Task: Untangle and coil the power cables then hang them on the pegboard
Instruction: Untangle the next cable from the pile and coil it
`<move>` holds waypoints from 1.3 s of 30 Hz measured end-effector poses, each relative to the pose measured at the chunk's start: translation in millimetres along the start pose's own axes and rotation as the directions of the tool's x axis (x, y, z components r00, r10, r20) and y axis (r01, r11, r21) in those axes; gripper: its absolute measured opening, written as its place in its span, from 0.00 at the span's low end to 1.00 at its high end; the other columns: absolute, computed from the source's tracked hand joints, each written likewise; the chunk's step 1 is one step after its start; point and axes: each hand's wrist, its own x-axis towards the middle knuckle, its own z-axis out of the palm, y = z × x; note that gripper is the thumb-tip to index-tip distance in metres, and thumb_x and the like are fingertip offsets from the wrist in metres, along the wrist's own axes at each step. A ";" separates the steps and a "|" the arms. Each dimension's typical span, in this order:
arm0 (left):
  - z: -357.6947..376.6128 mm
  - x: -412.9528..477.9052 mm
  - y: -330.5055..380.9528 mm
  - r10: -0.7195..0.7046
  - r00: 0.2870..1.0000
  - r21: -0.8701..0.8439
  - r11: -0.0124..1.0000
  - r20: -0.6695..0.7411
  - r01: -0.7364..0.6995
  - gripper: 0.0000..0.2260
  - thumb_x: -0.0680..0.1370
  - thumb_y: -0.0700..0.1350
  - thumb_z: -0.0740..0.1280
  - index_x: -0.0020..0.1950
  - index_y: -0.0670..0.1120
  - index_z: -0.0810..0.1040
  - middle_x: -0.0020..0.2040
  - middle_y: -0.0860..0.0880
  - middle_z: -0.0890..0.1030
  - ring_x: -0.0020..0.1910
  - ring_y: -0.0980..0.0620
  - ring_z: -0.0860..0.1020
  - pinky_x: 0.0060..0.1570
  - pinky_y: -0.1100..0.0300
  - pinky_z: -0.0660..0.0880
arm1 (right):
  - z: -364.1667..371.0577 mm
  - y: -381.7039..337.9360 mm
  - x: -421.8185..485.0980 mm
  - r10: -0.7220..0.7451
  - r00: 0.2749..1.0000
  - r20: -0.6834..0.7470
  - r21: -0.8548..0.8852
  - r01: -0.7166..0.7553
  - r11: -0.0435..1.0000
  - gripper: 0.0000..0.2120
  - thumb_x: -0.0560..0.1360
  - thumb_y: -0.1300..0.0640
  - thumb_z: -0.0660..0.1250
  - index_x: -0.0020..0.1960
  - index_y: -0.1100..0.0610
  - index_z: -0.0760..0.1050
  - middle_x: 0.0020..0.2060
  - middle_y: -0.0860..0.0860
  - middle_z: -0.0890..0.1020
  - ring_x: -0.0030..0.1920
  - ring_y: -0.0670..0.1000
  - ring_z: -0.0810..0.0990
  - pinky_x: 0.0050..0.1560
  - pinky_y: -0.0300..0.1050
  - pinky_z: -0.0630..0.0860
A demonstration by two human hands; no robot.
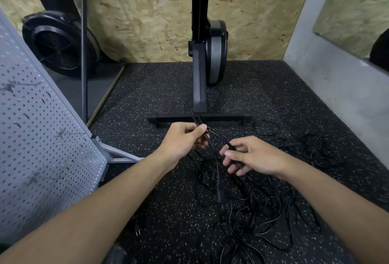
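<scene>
Untangling step: I am working one lead out of the heap, and nothing is coiled yet.
Nearest me, the power cables (263,211) lie snarled on the speckled floor (147,95), with a connector (220,194) dangling over them. Above the pile, my right hand (252,156) curls round one strand and my left hand (183,139) pinches a few at the thumb tip. Next, I judge, I should draw that lead free without tightening the knot. The pegboard (42,137) stands at my left, and an exercise machine (200,95) stands beyond.

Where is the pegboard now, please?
Head view: the grey pegboard stands at the far left, left of the left hand and the cable tangle.
</scene>
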 end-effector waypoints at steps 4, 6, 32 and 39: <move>-2.8 -1.6 4.4 -0.027 0.999 0.032 0.999 -0.030 0.028 0.09 0.85 0.41 0.67 0.51 0.39 0.84 0.40 0.47 0.86 0.37 0.53 0.83 0.41 0.60 0.83 | -5.5 2.9 0.2 0.080 0.994 -0.077 -0.145 -0.091 0.985 0.07 0.86 0.57 0.63 0.57 0.53 0.80 0.48 0.50 0.87 0.45 0.47 0.87 0.44 0.41 0.82; -4.8 -2.2 7.4 -0.037 0.998 -0.007 0.999 -0.042 0.037 0.06 0.85 0.39 0.66 0.56 0.40 0.82 0.41 0.46 0.85 0.37 0.53 0.83 0.40 0.59 0.83 | -7.9 5.9 0.4 0.140 0.987 -0.082 -0.164 -0.152 0.975 0.07 0.86 0.57 0.62 0.57 0.52 0.79 0.48 0.50 0.87 0.45 0.48 0.87 0.42 0.41 0.80; -18.5 4.8 -7.4 0.199 0.977 0.365 0.906 0.080 -0.214 0.11 0.82 0.43 0.70 0.61 0.58 0.79 0.57 0.57 0.83 0.57 0.58 0.82 0.61 0.55 0.77 | -5.5 -35.5 -22.6 -0.250 0.966 -0.069 0.179 0.258 0.949 0.13 0.87 0.49 0.57 0.59 0.46 0.81 0.34 0.48 0.64 0.30 0.46 0.61 0.26 0.39 0.63; -11.4 1.4 -4.5 0.156 0.987 0.216 0.963 0.043 -0.161 0.07 0.85 0.41 0.65 0.55 0.42 0.83 0.47 0.45 0.88 0.47 0.46 0.88 0.54 0.47 0.84 | -11.7 -26.7 -17.1 -0.159 0.946 -0.281 0.146 0.206 0.968 0.11 0.86 0.50 0.61 0.57 0.46 0.82 0.34 0.47 0.72 0.31 0.46 0.66 0.26 0.39 0.65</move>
